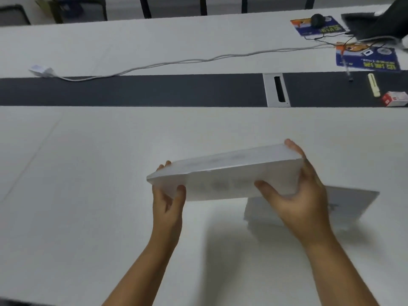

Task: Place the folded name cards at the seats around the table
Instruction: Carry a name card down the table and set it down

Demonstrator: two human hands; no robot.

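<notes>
A white folded name card (223, 171), tent-shaped with faint grey print on both faces, is held a little above the white table (88, 184). My left hand (169, 199) pinches its left end, thumb on the near face and fingers behind. My right hand (298, 195) grips its right end the same way. Behind and below my right hand lies a stack of more white cards (344, 206), partly hidden by the hand and the held card.
A dark strip (132, 90) with a white cable hatch (277, 89) runs across the table's middle. Beyond it lie a white charger and cable (42, 70), blue printed mats (366, 58), a pen, a yellow marker (373, 85), a small red-and-white box (395, 99) and a dark bag. Chairs stand at the far side.
</notes>
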